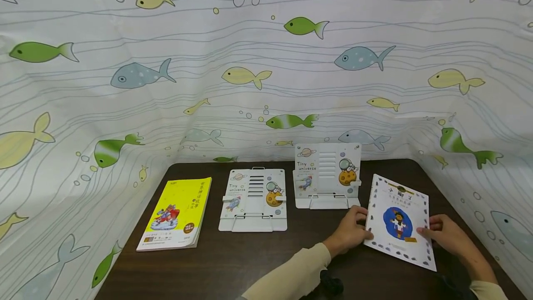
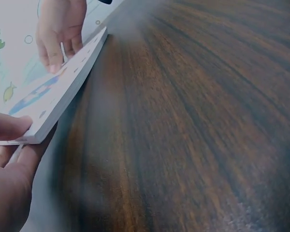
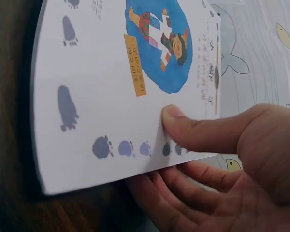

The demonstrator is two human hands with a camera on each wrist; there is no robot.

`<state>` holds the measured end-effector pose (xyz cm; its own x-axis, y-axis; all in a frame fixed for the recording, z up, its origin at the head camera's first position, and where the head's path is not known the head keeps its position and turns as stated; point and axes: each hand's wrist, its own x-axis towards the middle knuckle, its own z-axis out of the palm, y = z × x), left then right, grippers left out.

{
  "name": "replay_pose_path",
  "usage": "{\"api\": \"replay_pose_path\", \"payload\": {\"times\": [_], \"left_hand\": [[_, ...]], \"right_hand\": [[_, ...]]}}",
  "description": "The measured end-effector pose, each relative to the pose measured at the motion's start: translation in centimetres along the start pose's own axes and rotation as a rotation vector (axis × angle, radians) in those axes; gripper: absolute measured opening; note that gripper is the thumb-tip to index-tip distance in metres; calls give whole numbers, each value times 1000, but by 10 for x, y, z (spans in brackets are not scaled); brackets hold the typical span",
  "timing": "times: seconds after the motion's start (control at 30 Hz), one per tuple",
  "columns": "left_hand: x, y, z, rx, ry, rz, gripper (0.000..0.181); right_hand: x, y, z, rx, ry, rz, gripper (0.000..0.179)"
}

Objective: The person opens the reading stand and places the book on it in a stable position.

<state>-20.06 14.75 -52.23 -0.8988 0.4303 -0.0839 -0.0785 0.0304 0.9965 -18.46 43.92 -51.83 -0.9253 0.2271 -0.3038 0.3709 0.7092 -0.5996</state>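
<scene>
A white book [image 1: 397, 223] with a blue round picture and footprints along its border is held between both hands at the right side of the table. My left hand [image 1: 350, 231] grips its left edge, thumb on the cover and fingers beneath. On the opposite edge, my right hand [image 1: 451, 237] pinches the book the same way; the right wrist view shows the thumb [image 3: 198, 133] flat on the cover. The book is tilted, its near edge raised off the wood in the left wrist view. Just behind it stands a white book stand [image 1: 326, 172] with an upright back plate.
A second white book stand [image 1: 254, 200] is in the middle of the dark table [image 1: 200, 272], leaning back lower. At the left lies a thick yellow book [image 1: 176, 212]. A fish-patterned white curtain [image 1: 266, 96] encloses the back and sides.
</scene>
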Motion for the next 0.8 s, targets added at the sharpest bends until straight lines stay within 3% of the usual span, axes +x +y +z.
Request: {"api": "replay_pose_path", "payload": {"times": [0.13, 0.33, 0.6, 0.8], "left_hand": [[0, 4, -5, -8, 5, 30, 57], [3, 7, -14, -43, 47, 28, 57], [7, 13, -32, -84, 52, 86, 59], [11, 18, -50, -35, 94, 118, 44]], "right_hand": [[0, -4, -1, 35, -39, -71, 91], [-2, -16, -1, 87, -122, -142, 93], [-4, -35, 4, 110, 108, -255, 71], [-10, -55, 13, 158, 186, -274, 62]]}}
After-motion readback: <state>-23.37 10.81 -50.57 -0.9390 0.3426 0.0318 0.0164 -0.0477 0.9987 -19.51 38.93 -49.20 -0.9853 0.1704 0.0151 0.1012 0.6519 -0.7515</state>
